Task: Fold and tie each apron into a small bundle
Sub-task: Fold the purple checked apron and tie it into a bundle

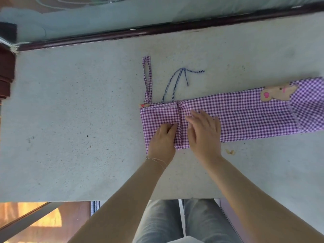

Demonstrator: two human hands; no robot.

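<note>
Two hands are down on one purple gingham apron (245, 114), and from my remote seat I read it as a long narrow strip whose long axis runs left to right across the grey table (78, 120), its far end rising slightly toward the right edge of view. My left hand (163, 139) lies flat on the short folded section, fingers straight and pressing, gripping nothing. My right hand (203, 130) rests just beside it, across a raised fold ridge (178, 127) that runs between the two hands; its fingers are spread loosely on the cloth, also holding nothing. Away from both hands, beyond the fingertips, a gingham strap loop (147, 78) and a blue-and-white twisted cord (177, 79) trail off the strip's far edge toward a dark wooden rail (157, 30). Well off to the right of my right hand sits a tan bear patch (278, 92) on the cloth
</note>
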